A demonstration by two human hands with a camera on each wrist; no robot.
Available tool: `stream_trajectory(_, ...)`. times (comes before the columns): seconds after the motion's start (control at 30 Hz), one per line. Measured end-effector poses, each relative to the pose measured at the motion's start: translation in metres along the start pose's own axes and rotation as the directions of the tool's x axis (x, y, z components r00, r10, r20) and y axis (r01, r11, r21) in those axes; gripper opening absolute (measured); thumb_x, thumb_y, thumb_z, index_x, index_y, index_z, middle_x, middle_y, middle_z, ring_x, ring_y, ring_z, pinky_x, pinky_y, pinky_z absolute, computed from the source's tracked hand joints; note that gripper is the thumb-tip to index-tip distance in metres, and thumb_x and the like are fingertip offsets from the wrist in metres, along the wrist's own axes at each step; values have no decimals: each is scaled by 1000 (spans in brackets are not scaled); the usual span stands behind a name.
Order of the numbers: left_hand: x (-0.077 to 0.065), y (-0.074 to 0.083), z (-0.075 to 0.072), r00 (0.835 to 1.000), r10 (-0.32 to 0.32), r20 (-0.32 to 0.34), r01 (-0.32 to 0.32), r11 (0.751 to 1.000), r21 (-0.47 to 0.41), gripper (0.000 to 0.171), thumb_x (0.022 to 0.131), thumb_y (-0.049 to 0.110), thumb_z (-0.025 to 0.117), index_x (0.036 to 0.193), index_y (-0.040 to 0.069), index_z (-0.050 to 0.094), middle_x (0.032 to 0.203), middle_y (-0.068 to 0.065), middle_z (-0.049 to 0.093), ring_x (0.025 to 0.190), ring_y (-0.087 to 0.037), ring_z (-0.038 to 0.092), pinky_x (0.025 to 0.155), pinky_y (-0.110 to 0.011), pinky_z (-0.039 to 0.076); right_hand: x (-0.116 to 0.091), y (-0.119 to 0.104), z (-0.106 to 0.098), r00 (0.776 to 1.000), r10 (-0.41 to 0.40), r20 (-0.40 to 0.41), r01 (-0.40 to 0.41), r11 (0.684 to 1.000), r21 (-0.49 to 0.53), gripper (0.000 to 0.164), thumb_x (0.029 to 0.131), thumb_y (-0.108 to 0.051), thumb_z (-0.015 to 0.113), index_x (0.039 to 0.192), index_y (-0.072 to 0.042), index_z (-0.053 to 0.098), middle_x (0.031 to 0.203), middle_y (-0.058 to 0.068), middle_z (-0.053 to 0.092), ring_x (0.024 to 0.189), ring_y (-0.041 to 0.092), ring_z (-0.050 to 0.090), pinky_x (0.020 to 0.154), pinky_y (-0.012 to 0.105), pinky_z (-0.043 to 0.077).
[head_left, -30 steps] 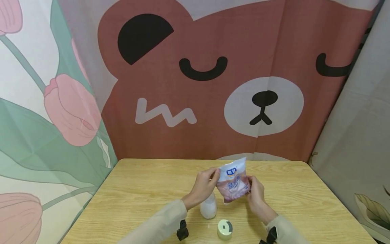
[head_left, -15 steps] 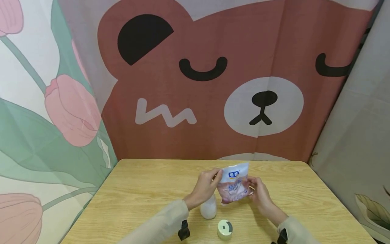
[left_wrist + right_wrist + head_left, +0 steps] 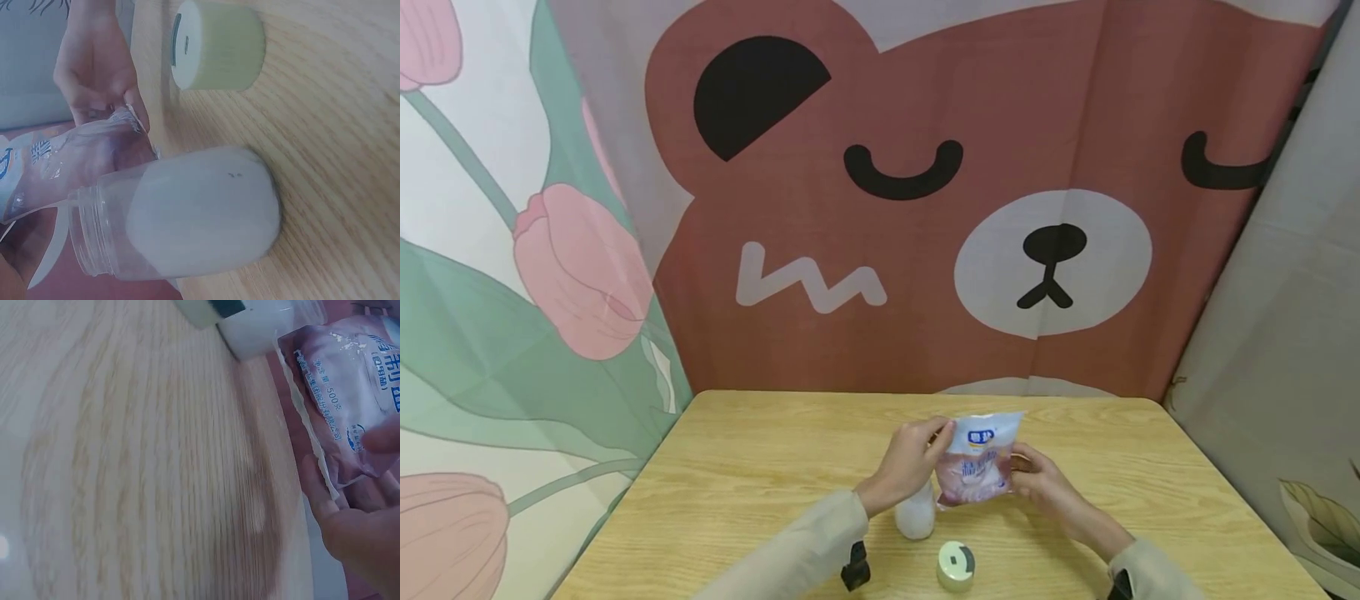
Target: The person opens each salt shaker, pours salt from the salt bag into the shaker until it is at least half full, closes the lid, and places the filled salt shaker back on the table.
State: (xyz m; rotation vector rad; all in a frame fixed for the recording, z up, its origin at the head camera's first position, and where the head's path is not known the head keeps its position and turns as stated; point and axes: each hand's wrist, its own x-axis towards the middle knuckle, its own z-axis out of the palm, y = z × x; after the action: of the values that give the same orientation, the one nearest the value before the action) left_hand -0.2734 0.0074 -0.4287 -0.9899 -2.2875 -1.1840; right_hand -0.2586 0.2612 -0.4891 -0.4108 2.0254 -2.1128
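My left hand (image 3: 907, 463) pinches the upper left corner of a bag of salt (image 3: 976, 463), pale blue above and pinkish below, held up over the table. At the bag's lower right side is my right hand (image 3: 1051, 487); in the right wrist view its thumb (image 3: 382, 439) lies over the printed front and its fingers are behind the edge. Under the left hand stands a clear jar (image 3: 187, 215), uncapped and largely filled with white contents. The bag overlaps its mouth in the left wrist view. A pale green jar lid (image 3: 956, 567) sits on the table nearer to me.
The wooden table (image 3: 760, 467) runs back to a hanging cloth (image 3: 820, 350) printed with a bear. Fabric with tulips (image 3: 580, 275) hangs along the left side, and a pale curtain (image 3: 1255, 333) on the right.
The bag has come down slightly and shifted right, turning more upright. My left hand has moved a little right with it. The right hand has shifted right and lower along the bag's edge.
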Motion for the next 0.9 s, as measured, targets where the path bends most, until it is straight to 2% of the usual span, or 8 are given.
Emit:
stream_trajectory(0.1,0,0,1,1000,10,-5,-10,1000,9,31,107,23,48,101,6,73,90,-3,73,75,-2,61,68,-14,51,1,2,-2,998,-16,59,23,993,-119,58,88,4,59,140,15,36,117,12,58,104,20,56,87,29,52)
stream_trajectory(0.17,0,0,2,1000,19,-8,-19,1000,18,30,107,23,48,100,6,72,89,-2,73,73,-1,59,66,-13,50,1,4,-4,995,-32,90,48,980,-192,66,88,1,64,142,18,30,118,17,58,105,23,56,87,28,52)
stream_trajectory(0.27,0,0,3,1000,30,-8,-30,999,28,30,106,23,48,99,7,72,88,-1,73,71,0,58,65,-12,49,1,6,-6,990,-61,128,93,961,-262,69,88,-2,70,142,17,32,116,21,60,103,24,59,85,28,53)
stream_trajectory(0.47,1,0,5,999,37,4,-37,999,38,31,107,24,48,100,7,73,91,-2,74,74,0,60,65,-12,49,-1,8,-12,970,-127,207,194,919,-345,72,86,-5,77,138,21,35,113,26,64,98,16,66,83,29,56)
stream_trajectory(0.57,1,0,6,999,49,-2,-49,998,41,29,106,22,49,100,7,73,91,-3,74,73,0,59,64,-12,49,-1,11,-13,962,-174,212,250,874,-417,66,83,-6,78,132,22,43,105,22,68,91,13,67,78,29,58)
stream_trajectory(0.73,1,0,9,998,70,0,-70,996,47,29,106,20,49,100,6,73,90,-2,74,71,-1,59,64,-12,49,-4,15,-13,945,-260,196,326,766,-554,52,81,-12,80,120,14,58,94,8,71,82,11,67,72,30,58)
stream_trajectory(0.83,1,1,11,997,77,18,-78,995,69,29,107,21,48,100,7,73,93,-2,74,77,-2,63,68,-13,50,-6,14,-14,942,-286,178,334,729,-597,52,80,-15,82,120,9,60,90,4,71,78,10,65,69,30,58)
stream_trajectory(0.9,1,2,12,996,82,34,-84,993,86,29,106,21,48,101,8,73,95,-1,74,81,-1,64,70,-13,51,-7,14,-16,947,-279,161,317,720,-618,55,78,-16,84,122,7,60,88,2,70,74,9,63,64,29,56)
